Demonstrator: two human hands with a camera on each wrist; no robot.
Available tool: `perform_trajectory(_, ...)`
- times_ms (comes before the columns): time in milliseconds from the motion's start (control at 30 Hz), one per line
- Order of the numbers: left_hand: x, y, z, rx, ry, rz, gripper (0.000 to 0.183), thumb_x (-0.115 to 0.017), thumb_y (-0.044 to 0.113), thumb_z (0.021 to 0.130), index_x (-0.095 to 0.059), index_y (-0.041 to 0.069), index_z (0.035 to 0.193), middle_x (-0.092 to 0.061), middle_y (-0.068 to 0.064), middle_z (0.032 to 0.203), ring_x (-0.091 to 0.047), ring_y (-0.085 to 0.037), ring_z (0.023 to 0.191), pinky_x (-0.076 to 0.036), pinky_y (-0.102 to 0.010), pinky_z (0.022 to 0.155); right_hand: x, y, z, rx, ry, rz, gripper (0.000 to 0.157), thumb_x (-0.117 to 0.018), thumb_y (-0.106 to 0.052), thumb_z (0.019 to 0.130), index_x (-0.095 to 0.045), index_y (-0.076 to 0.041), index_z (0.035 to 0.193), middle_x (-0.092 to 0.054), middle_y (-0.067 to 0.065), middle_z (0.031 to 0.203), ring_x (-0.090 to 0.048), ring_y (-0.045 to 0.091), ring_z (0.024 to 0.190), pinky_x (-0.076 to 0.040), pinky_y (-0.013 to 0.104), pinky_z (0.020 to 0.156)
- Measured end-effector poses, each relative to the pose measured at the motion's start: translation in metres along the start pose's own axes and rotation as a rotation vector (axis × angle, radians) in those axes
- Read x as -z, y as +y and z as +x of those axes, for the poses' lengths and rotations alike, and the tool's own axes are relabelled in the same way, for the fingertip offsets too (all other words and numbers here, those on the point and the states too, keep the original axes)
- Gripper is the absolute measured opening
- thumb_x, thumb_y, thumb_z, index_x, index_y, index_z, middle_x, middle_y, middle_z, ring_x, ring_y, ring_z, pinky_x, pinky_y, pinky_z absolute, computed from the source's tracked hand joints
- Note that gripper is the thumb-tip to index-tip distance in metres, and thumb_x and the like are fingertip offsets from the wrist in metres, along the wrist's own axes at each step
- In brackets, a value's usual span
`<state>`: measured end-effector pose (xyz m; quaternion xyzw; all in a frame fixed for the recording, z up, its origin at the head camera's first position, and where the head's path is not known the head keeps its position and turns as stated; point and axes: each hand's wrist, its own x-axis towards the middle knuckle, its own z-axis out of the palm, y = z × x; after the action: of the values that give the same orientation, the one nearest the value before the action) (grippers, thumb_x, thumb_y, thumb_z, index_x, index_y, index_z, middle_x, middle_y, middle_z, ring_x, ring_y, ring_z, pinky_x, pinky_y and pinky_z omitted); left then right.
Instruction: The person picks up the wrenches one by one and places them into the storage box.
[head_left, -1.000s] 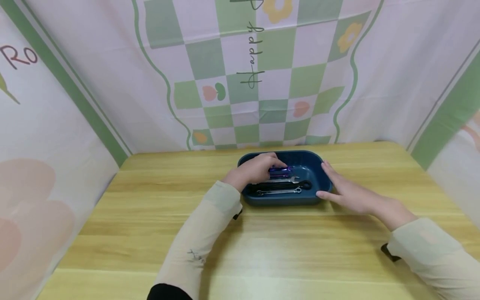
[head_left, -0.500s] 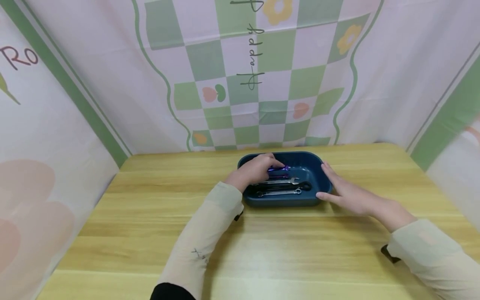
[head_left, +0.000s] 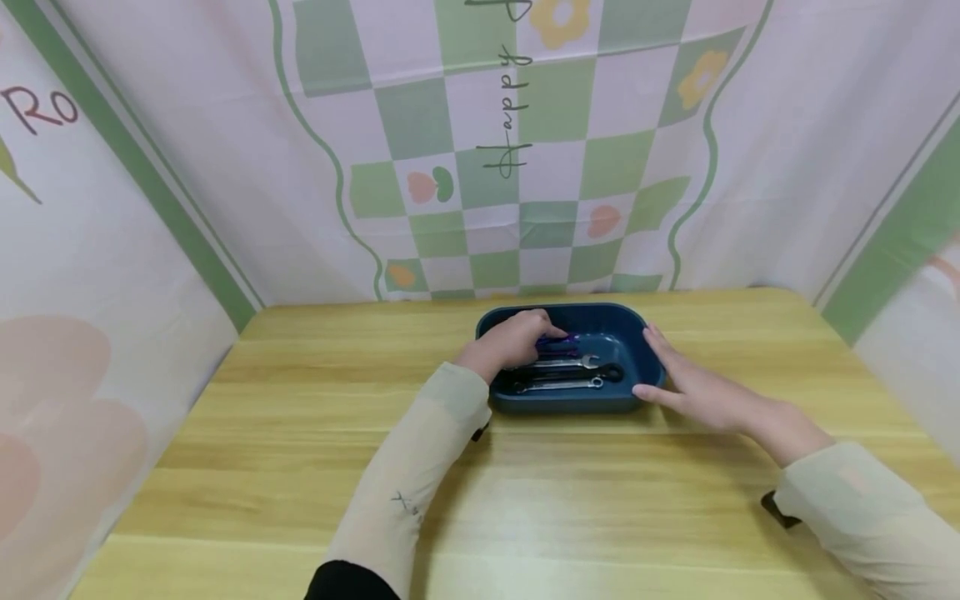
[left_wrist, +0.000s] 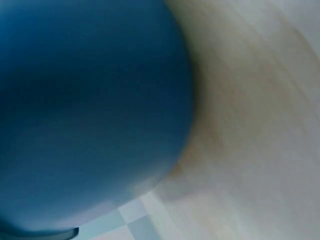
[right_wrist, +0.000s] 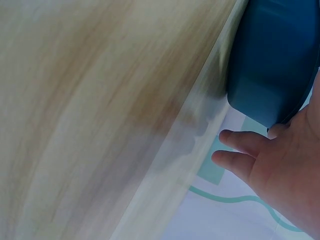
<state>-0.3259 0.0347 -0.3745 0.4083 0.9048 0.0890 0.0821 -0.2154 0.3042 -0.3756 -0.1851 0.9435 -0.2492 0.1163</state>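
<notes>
A dark blue tray (head_left: 577, 404) near the table's back edge holds several tools. My left hand (head_left: 517, 333) reaches in over its left side, pinching a slim tool with a shiny purple-blue handle (head_left: 567, 339), partly hidden by the fingers. In front of this lie a silver open-ended wrench (head_left: 589, 362), a black tool with a ring end (head_left: 613, 372) and a smaller silver wrench (head_left: 555, 385). My right hand (head_left: 701, 387) rests against the tray's right end with fingers and thumb spread. The left wrist view shows only the tray's outer wall (left_wrist: 100, 100), no hand.
A wooden table (head_left: 517, 508) stretches in front of the tray. Right behind it hangs a checked green and white cloth (head_left: 547, 175), with more printed cloth (head_left: 97, 250) along the left and right sides.
The left hand stays in the tray, its forearm shifted slightly right. The purple-blue tool has shifted slightly under the fingers. The right hand keeps its place.
</notes>
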Motion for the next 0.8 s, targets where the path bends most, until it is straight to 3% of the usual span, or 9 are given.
perform_trajectory(133,-0.002,-0.001,0.0,0.013,-0.013,0.009,0.058,-0.054,-0.009,0.082,-0.053,0.02,0.133,-0.052,-0.003,0.107,-0.046,-0.01,0.086,-0.035,-0.02,0.061,-0.001,0.0,0.0,-0.002,0.006,0.0,0.087,-0.048,-0.046,0.094,0.013,-0.017,0.148,0.02,0.003,0.151,-0.007,0.045,0.134,-0.014,0.062,0.101)
perform_trajectory(367,-0.007,-0.003,0.001,0.023,0.014,0.028,0.056,-0.057,-0.007,0.082,-0.055,0.019,0.131,-0.052,-0.001,0.106,-0.047,-0.01,0.091,-0.041,-0.018,0.07,-0.002,0.003,0.001,0.001,0.017,0.0,0.087,-0.049,-0.047,0.093,0.013,-0.017,0.148,0.018,0.003,0.151,-0.006,0.043,0.135,-0.014,0.062,0.102)
perform_trajectory(567,-0.011,-0.004,0.003,0.052,-0.019,0.039,0.056,-0.057,-0.006,0.083,-0.054,0.022,0.132,-0.052,-0.001,0.107,-0.048,-0.01,0.092,-0.042,-0.019,0.07,-0.002,0.003,0.001,0.007,0.016,0.004,0.088,-0.049,-0.047,0.093,0.013,-0.017,0.148,0.018,0.003,0.152,-0.005,0.042,0.136,-0.014,0.061,0.102)
perform_trajectory(800,-0.014,-0.005,0.005,0.043,-0.041,0.047,0.053,-0.055,-0.007,0.086,-0.055,0.02,0.131,-0.053,-0.003,0.112,-0.05,-0.015,0.106,-0.045,-0.022,0.083,-0.001,0.002,0.001,0.006,0.005,0.005,0.087,-0.048,-0.046,0.094,0.014,-0.017,0.148,0.019,0.003,0.151,-0.005,0.043,0.135,-0.014,0.061,0.102)
